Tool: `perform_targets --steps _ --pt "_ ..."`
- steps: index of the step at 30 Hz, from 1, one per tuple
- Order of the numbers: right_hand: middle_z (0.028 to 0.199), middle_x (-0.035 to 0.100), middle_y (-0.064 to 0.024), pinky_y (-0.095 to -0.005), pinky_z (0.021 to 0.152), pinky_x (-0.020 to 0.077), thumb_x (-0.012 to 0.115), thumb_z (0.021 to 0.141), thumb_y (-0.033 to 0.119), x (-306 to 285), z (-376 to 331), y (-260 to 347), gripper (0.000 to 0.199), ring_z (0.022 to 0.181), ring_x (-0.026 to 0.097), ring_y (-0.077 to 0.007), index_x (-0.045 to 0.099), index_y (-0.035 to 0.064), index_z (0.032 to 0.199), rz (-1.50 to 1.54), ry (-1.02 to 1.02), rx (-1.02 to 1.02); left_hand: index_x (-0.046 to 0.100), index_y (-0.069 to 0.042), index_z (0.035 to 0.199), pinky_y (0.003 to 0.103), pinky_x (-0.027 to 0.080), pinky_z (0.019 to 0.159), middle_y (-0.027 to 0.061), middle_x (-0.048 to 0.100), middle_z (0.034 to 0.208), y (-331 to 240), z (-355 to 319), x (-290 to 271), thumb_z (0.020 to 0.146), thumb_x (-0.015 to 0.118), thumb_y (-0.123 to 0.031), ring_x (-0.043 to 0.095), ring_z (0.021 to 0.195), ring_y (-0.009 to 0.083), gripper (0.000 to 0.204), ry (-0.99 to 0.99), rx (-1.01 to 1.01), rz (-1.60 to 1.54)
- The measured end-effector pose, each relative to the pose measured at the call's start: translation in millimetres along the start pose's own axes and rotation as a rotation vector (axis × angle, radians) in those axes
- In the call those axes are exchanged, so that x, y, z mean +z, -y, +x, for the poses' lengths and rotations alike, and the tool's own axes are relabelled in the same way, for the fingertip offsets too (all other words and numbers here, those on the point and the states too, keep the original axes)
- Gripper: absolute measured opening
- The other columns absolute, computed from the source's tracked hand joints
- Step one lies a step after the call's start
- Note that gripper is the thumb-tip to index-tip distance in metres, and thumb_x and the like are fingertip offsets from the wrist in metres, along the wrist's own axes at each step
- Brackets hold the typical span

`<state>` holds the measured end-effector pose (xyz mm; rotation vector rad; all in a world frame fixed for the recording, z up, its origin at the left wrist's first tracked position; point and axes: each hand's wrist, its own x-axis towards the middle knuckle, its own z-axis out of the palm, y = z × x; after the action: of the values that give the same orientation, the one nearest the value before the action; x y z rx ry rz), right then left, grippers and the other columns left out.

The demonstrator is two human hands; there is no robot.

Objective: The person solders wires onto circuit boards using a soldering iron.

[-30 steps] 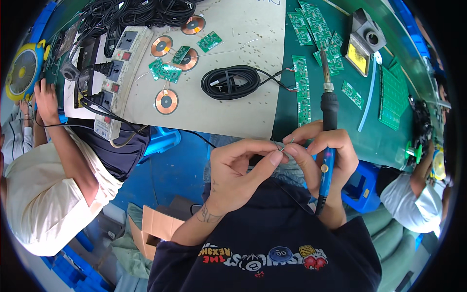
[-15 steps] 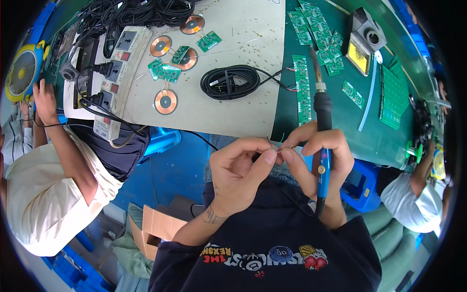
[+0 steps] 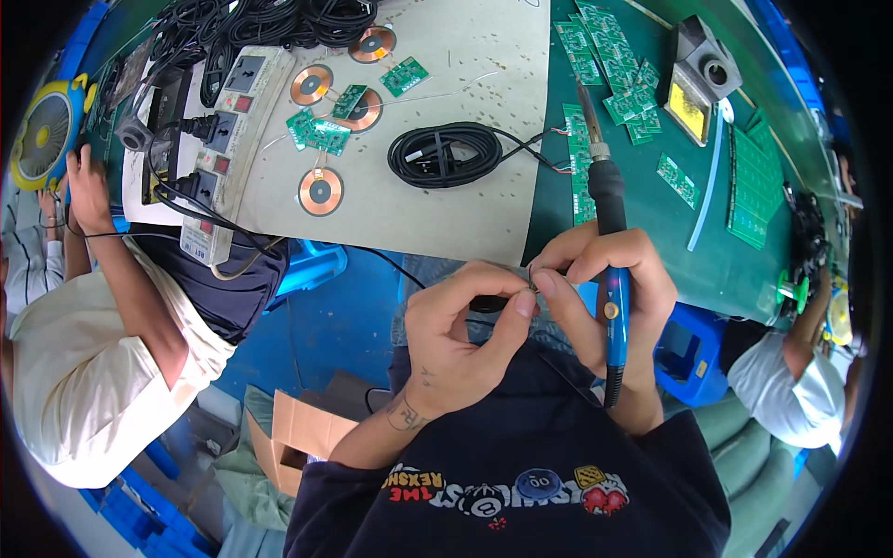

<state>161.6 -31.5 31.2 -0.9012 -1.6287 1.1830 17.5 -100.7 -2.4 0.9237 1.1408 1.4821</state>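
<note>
nearest to us is a dark printed t-shirt [image 3: 502, 446], with two bare hands lifted above it at the table's near edge. our left hand [image 3: 462, 337] has thumb and forefinger pinching a fine wire [image 3: 531, 282], mostly hidden by the fingertips. our right hand [image 3: 644, 312] brings its thumb and forefinger to the same spot while its fingers hold a blue-and-black soldering iron [image 3: 606, 191]. the iron's long axis runs nearly straight away from us, its far end leaning a little left. the cord end points back toward our body; the slim metal tip points to the far side of the table, and in our view crosses in front of a long, narrow green circuit board [image 3: 582, 191]. we cannot tell how high the tip is.

farther left, a coiled black cable [image 3: 445, 155] lies on a pale sheet [image 3: 484, 84], and beyond it to the left are copper coils [image 3: 321, 191] beside small green boards [image 3: 326, 137]. at the far right stands a soldering iron stand [image 3: 699, 70] with a yellow pad.
</note>
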Motion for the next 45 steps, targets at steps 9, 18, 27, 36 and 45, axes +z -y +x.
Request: perform_targets --steps 9,18,27,36,45 --pt "0.089 0.076 -0.0123 -0.0288 0.067 0.0552 0.077 0.079 -0.014 -0.4 -2.1 -1.1 0.031 0.074 0.07 -0.0195 0.06 0.0048 0.097 0.042 0.001 0.018 0.068 0.002 0.1 0.023 0.049 0.071 0.0074 0.071 0.09 -2.5 -1.7 -5.1 0.091 0.068 0.008 0.061 0.076 0.0128 0.01 0.024 -0.059 -0.02" --pt "0.093 0.076 -0.0132 -0.0308 0.072 0.0574 0.076 0.08 -0.014 -5.6 -4.6 -1.0 0.032 0.08 0.072 -0.0204 0.06 0.0041 0.101 0.06 0.002 0.05 0.066 0.003 0.105 0.023 0.051 0.073 0.0089 0.07 0.094 -6.5 -2.0 -4.7 0.095 0.066 0.008 0.062 0.078 0.0132 0.011 -0.002 -0.076 -0.16" --pt "0.093 0.075 -0.0171 -0.0321 0.072 0.0579 0.076 0.083 -0.014 -9.7 -10.2 -5.2 0.035 0.079 0.072 -0.0229 0.055 0.0046 0.104 0.165 0.014 0.042 0.065 0.004 0.107 0.023 0.052 0.075 0.0098 0.069 0.093 -5.5 -1.1 -2.7 0.097 0.065 0.007 0.063 0.08 0.0138 0.011 0.02 -0.094 -0.224" --pt "0.089 0.073 -0.0195 -0.0319 0.072 0.0567 0.078 0.082 -0.012 -10.7 -8.7 -0.8 0.042 0.08 0.072 -0.0256 0.05 0.0101 0.104 0.3 0.024 0.143 0.065 0.004 0.107 0.024 0.052 0.077 0.0107 0.069 0.093 -5.6 -0.9 -1.7 0.097 0.065 0.008 0.063 0.082 0.0146 0.011 0.042 -0.109 -0.301" --pt "0.089 0.074 -0.0214 -0.0337 0.072 0.0585 0.078 0.083 -0.013 -9.6 -8.2 -6.3 0.042 0.079 0.072 -0.0255 0.049 0.0107 0.103 0.286 0.007 0.162 0.063 0.004 0.109 0.025 0.052 0.078 0.0119 0.068 0.096 -1.0 2.5 -0.5 0.097 0.064 0.009 0.063 0.082 0.0155 0.013 -0.002 -0.102 -0.286"
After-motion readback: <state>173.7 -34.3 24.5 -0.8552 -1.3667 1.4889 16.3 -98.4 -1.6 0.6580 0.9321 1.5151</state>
